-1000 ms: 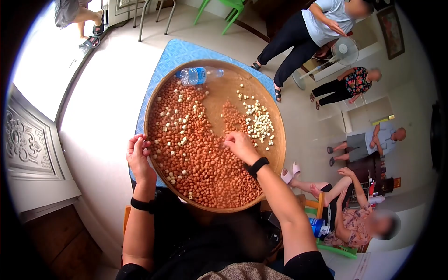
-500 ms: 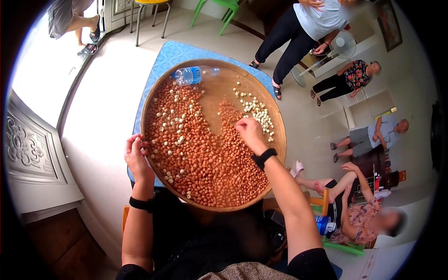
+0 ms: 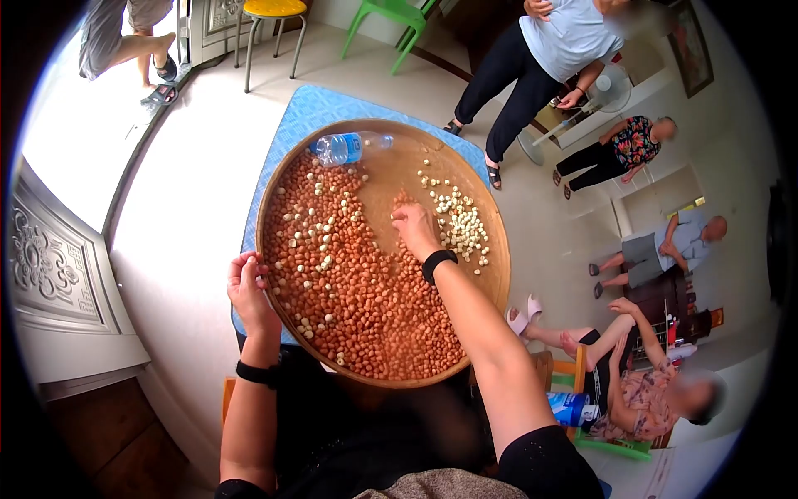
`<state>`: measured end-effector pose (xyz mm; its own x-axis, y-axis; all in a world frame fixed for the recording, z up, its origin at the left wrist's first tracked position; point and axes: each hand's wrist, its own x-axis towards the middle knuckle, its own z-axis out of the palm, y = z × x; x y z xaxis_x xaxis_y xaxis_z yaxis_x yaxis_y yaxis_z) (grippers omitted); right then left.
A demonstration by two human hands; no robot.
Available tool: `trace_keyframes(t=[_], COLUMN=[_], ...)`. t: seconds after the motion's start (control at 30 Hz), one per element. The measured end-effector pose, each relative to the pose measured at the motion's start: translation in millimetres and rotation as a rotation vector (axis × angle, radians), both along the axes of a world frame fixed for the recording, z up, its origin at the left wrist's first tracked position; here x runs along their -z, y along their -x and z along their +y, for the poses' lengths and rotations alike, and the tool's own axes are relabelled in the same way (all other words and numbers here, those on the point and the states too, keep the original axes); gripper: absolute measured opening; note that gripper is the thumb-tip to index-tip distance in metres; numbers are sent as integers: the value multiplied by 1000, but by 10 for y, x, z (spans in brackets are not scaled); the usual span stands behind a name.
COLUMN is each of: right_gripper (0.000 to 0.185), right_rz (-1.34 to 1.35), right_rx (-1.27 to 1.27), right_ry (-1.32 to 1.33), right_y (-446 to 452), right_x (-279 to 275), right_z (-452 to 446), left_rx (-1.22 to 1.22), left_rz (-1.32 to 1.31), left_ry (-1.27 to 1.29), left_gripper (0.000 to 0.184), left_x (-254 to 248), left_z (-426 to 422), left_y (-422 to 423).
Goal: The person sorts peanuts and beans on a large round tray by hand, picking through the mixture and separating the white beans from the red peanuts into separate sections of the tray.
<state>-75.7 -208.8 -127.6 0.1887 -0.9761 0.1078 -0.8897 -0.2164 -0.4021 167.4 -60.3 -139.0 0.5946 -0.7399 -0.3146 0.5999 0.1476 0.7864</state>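
Note:
A round woven tray (image 3: pixel 501 287) holds many small reddish-brown nuts (image 3: pixel 366 291) that look like peanuts. Pale round seeds (image 3: pixel 461 223) are heaped at its right side, and more lie scattered among the nuts on the left. My left hand (image 3: pixel 247 281) is closed around the tray's left rim. Over the middle of the tray, my right hand (image 3: pixel 417 230) is pinched, with its fingertips at a single pale seed (image 3: pixel 394 216) beside a bare strip. A clear plastic bottle (image 3: pixel 341 149) with a blue label lies on its side against the far rim.
The tray rests on a blue patterned table (image 3: pixel 312 104). A yellow stool (image 3: pixel 274 8) and a green chair (image 3: pixel 386 21) stand beyond. Several people are on the right, one seated person (image 3: pixel 636 391) close by. A fan (image 3: pixel 611 87) stands behind them. An ornate door (image 3: pixel 62 274) is at left.
My right hand has moved left, from beside the pale heap to a single pale seed near the bare strip. My left hand stays at the rim. The view has shifted slightly.

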Motion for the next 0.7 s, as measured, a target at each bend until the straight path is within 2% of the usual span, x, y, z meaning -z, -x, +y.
trace_keyframes(t=[0.23,0.33,0.7], right_gripper=[8,8,15], right_rz=[57,158,276], right_rx=[76,51,-14], right_ry=[-91,-119,-272], right_y=[-42,-61,-107], right_x=[-21,-88,-204], right_z=[-123,-124,-313], left_rx=[-20,-17,-16], left_rz=[20,-9,13], left_ry=[-3,9,17], left_gripper=[6,6,5], left_x=[-25,10,26], left_z=[-3,-4,-9], left_y=[7,8,-7])
